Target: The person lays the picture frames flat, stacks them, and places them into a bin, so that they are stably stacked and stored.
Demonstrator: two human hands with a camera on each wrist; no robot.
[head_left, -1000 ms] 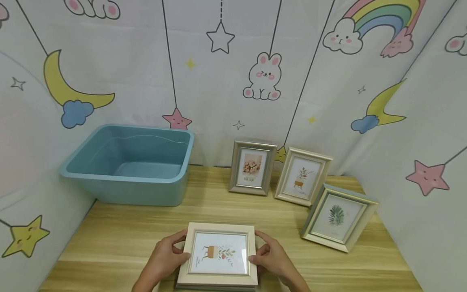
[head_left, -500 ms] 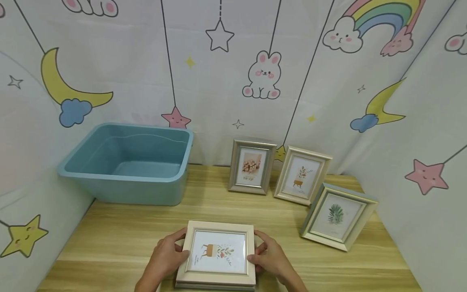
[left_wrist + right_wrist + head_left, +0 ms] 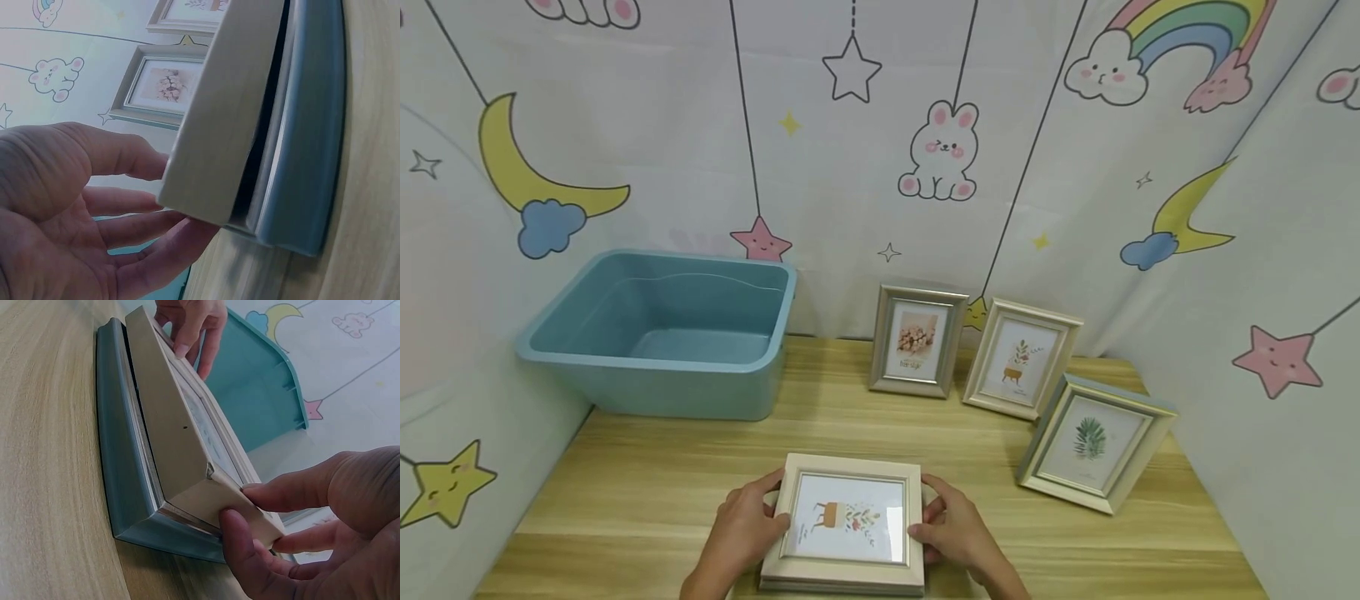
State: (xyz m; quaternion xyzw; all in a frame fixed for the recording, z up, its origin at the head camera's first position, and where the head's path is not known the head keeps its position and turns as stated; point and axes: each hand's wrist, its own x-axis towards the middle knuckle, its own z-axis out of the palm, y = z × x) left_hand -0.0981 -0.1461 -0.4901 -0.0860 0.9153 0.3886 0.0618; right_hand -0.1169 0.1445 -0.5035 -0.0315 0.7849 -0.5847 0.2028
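While three frames (image 3: 918,341) (image 3: 1023,358) (image 3: 1096,444) stand right of the tub (image 3: 677,387), both hands (image 3: 740,529) (image 3: 957,529) pinch the cream frame (image 3: 847,518)—grip closed—seemingly unplaced.

L grip (image 3: 739,527) at 7 o'clock, R grip (image 3: 958,532) abt 5. Both pinching, thumbs (image 3: 122,151) opp. fingers (image 3: 165,255).

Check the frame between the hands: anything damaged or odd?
Yes. In the right wrist view, the cream frame has a rough, pale nick at its corner near the right hand, possibly a chip. A small dark spot also marks its otherwise plain side.
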